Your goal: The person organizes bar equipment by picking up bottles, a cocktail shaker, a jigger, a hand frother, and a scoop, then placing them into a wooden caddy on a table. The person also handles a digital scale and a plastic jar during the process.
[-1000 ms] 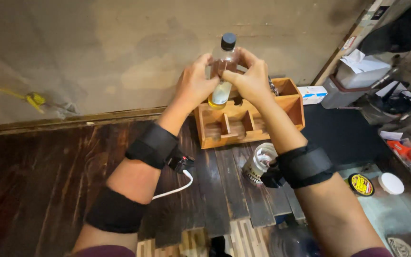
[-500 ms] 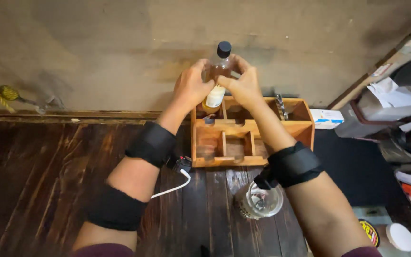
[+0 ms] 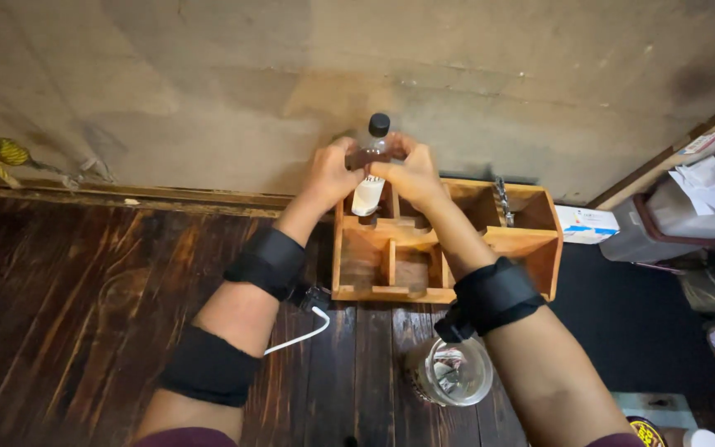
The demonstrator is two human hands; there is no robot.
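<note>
bottle (image 3: 371, 170): small, clear, dark cap, white label; held upright, upper centre of frame, over the back-left compartment of the wooden caddy (image 3: 457, 290). Whether its base is seated on the compartment floor cannot be told.
left hand (image 3: 333, 174): fingers wrapped around the bottle's left side, at shoulder and label height.
right hand (image 3: 411, 175): fingers closed on the bottle's right side, fingertips touching the neck just under the cap; both hands meet across the glass.
wrists/forearms: black bands worn on each wrist and one on the left forearm; a white cable (image 3: 299, 335) is seen running from the left wrist band, lower centre-left.
caddy: open-top, divided into several compartments, set against the concrete wall (image 3: 208, 83), centre-right of frame; a metal corkscrew-like tool (image 3: 504, 201) stands in the back-right compartment.
glass jar (image 3: 453, 372): open mouth up, lower centre, just in front of the caddy, beside the right forearm; contents unclear.
surface: dark wooden planks (image 3: 68, 306).
right edge: grey bin (image 3: 672, 223) with white paper, small white box (image 3: 587, 224) beside the caddy.
upper left: yellow rope (image 3: 6, 152) at the wall base.
</note>
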